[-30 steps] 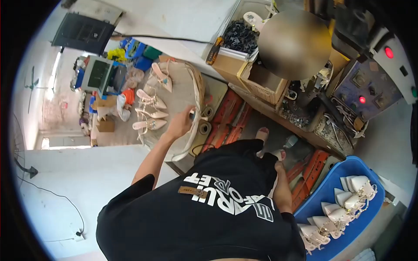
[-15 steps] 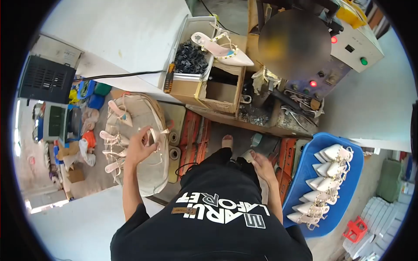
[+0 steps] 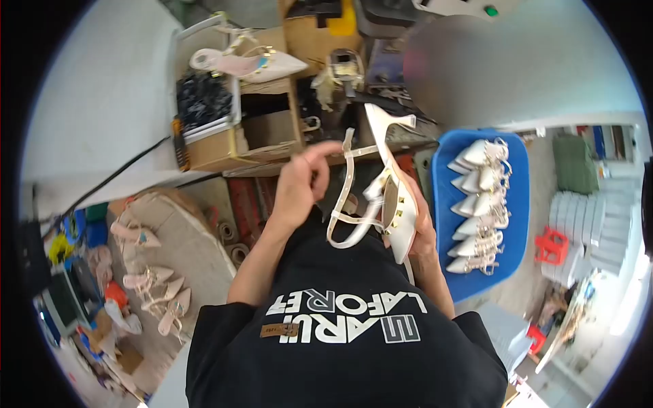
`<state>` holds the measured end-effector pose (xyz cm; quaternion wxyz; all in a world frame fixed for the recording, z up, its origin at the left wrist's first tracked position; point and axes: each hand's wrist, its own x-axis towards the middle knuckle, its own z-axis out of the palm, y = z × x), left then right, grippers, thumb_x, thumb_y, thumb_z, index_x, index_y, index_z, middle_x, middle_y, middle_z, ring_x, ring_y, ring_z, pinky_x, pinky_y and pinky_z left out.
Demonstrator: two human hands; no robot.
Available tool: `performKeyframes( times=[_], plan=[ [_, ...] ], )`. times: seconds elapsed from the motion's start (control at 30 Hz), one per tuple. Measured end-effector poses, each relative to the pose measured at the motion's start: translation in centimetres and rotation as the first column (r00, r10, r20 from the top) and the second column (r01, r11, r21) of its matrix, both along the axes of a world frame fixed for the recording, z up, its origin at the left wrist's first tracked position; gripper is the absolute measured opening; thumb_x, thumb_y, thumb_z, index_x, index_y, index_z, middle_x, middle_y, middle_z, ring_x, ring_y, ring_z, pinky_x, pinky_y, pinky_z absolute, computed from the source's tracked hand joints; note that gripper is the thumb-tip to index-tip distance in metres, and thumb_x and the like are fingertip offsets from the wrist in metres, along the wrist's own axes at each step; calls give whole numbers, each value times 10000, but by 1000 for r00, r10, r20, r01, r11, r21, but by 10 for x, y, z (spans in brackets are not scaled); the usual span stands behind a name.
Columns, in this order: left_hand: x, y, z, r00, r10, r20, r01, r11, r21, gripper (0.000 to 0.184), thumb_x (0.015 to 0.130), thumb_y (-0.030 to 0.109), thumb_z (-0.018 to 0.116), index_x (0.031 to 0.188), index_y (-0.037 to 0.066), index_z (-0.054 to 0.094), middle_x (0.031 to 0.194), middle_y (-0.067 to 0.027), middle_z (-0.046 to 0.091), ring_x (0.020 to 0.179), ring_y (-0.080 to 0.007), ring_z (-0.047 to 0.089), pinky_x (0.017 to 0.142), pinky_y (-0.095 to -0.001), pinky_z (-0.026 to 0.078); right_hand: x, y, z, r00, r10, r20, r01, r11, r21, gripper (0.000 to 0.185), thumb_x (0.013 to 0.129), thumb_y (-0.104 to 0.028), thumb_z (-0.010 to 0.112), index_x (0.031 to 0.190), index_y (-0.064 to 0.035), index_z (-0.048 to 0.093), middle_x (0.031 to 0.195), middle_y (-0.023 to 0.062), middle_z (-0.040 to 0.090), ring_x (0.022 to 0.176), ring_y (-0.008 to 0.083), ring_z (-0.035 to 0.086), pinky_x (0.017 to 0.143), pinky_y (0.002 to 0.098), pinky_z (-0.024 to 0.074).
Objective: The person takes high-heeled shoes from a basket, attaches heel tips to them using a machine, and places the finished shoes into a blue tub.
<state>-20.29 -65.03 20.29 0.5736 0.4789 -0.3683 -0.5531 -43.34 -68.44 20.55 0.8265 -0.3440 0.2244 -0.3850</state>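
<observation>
A white pointed high-heeled shoe (image 3: 406, 228) with gold studs and thin straps is tilted in front of my chest, its heel upward. My right hand (image 3: 423, 224) is closed around the toe part, with some fingers hidden behind it. At the shoe's left, my left hand (image 3: 303, 185) has its index finger stretched to the strap end, seeming to touch it. The thumb is apart from that finger, the other fingers are loosely curled, and the hand is slightly blurred.
A blue tub (image 3: 479, 282) at right holds several white shoes. More shoes lie in a cloth-lined basket (image 3: 197, 251) at left. Ahead, another studded shoe (image 3: 272, 66) rests over a cardboard box (image 3: 269, 136) beside a tray of black pieces (image 3: 204, 100). An orange-handled screwdriver (image 3: 179, 144) lies there.
My left hand has moved from the basket to the middle. A shoe is now up in my right hand, which has risen from my lap. The view has swung right.
</observation>
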Motion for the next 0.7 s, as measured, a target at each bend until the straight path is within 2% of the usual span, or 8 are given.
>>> performKeyframes(
  times=[0.03,0.1,0.17,0.27,0.4,0.5,0.57,0.7],
  plan=[
    [-5,-2,-3,981,-146,131,148,989,-5,327,985,211,554,1241,23,630,624,49,407,557,-34,386,502,-227,334,-4,1,7,994,-64,-93,62,998,-27,934,813,-430,731,1482,29,267,1280,194,514,1017,267,628,517,281,590],
    [-19,-17,9,938,-114,327,165,978,-132,276,884,3,591,1147,-12,676,695,25,552,639,-34,468,581,-218,397,-11,1,17,909,-182,-375,168,983,-69,873,815,-322,756,1468,42,305,1282,179,537,1083,244,605,738,314,587],
    [-21,-45,2,919,-161,361,204,975,-85,230,904,7,586,1114,-21,678,772,-3,637,704,-52,531,637,-228,445,-6,-2,12,636,-468,-613,242,876,-417,808,808,-229,775,1442,49,359,1314,176,540,1160,219,557,1005,335,442],
    [-20,-87,-18,915,-71,396,162,966,-201,179,963,65,544,1056,-23,669,822,-16,655,727,-69,562,682,-220,460,16,-25,19,404,-596,-693,295,803,-519,744,825,-205,769,1407,62,390,1286,171,553,1129,203,566,971,309,460],
    [2,-111,-43,995,-69,76,73,995,-60,239,1014,152,467,1085,39,664,700,78,479,567,-2,362,504,-192,265,53,-66,25,492,-559,-668,267,827,-495,701,845,-247,761,1388,62,442,1226,158,600,1072,197,602,943,310,480],
    [30,-101,-46,938,250,240,-220,965,-145,227,1009,135,477,1080,32,667,684,93,455,552,0,337,485,-197,249,83,-78,11,393,-593,-703,110,789,-604,721,826,-256,777,1382,69,452,1223,172,607,1062,211,610,919,312,494],
    [47,-92,-43,913,393,114,-384,919,-95,214,999,119,489,1067,35,673,668,94,433,550,-6,336,490,-195,256,99,-73,15,394,-616,-682,68,759,-647,765,805,-269,791,1395,63,436,1253,205,596,1097,255,611,942,339,487],
    [82,-83,-104,856,476,201,-495,867,58,166,992,94,509,1102,38,621,709,62,433,596,-17,364,509,-196,271,117,-61,27,270,-623,-734,-67,748,-660,818,774,-306,808,1401,51,423,1289,265,560,1163,351,588,978,402,471]
  ],
)
